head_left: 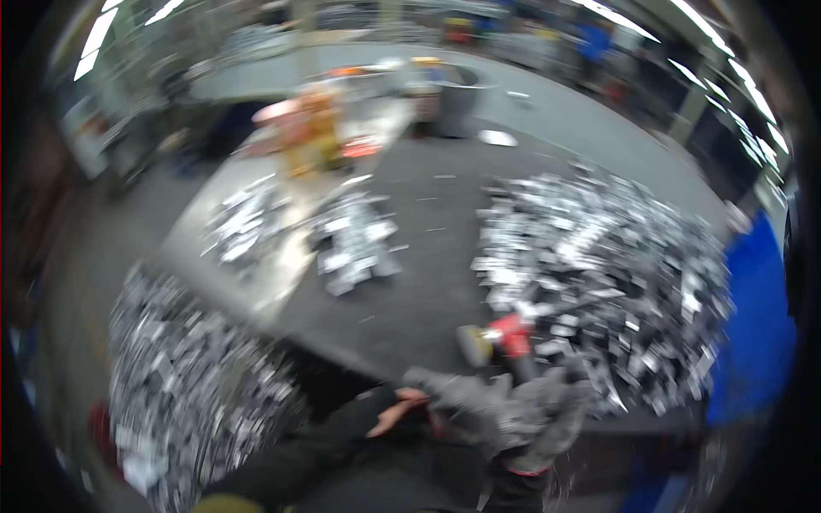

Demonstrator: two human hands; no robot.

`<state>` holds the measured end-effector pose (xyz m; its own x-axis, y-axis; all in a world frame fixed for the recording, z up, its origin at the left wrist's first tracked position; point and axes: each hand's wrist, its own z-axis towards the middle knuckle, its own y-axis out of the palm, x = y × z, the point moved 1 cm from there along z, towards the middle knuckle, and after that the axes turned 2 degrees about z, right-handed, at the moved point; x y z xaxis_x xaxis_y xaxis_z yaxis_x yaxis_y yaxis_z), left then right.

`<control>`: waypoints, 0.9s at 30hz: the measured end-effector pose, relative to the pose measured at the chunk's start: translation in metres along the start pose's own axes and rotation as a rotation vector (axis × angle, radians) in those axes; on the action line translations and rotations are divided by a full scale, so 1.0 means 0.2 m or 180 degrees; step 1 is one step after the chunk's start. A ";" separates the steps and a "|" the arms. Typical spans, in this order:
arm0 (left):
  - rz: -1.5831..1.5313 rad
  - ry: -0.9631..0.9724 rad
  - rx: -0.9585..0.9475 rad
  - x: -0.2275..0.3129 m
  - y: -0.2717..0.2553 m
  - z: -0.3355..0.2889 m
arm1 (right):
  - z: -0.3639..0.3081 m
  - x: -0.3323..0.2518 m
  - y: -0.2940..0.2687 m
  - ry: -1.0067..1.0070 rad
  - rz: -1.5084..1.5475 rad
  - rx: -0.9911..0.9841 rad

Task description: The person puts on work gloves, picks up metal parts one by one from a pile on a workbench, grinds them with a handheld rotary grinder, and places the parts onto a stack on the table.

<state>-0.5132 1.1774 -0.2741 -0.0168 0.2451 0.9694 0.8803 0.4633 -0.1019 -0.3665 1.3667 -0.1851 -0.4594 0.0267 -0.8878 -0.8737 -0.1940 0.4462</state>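
Note:
Motion blur smears the whole view. My left hand [398, 413], bare below a dark sleeve, is at the lower middle, against the end of a grey fabric glove [453, 398]. Its fingers are too smeared to read. My right hand [547, 419] wears a grey glove with a red-edged cuff and seems to grip the loose grey glove from its right side. Just beyond them, a red hand-held power tool [513, 335] with a round grey end lies on the dark table [419, 282], beside a large heap of small shiny metal pieces [599, 265].
Smaller metal piles [355, 239] lie left of centre, near yellow and orange bottles [312, 128]. A dark bucket [457, 103] stands at the back. More metal pieces [197, 385] fill the lower left, below the table edge. Something blue [757, 316] stands at the right.

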 end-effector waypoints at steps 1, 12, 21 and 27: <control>-0.0002 -0.0101 0.0348 0.05 0.06 -0.03 | -0.03 0.03 -0.05 0.0230 0.0090 -0.0265; -0.2937 0.0918 -0.1682 0.02 0.17 -0.13 | -0.40 -0.16 0.12 0.0940 0.0022 -0.2973; -0.2488 0.0669 -0.2065 0.08 -0.14 -0.13 | -0.38 -0.17 0.12 -0.0493 -0.0472 -0.0167; -0.2519 0.0936 -0.2609 0.08 -0.28 0.04 | -0.36 -0.14 0.10 -0.0490 -0.0899 0.0352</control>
<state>-0.5665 1.1621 -0.2546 -0.6799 -0.1209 0.7233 0.7174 -0.3143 0.6218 -0.3596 1.2912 -0.1587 -0.2082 0.2136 -0.9545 -0.9781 -0.0506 0.2020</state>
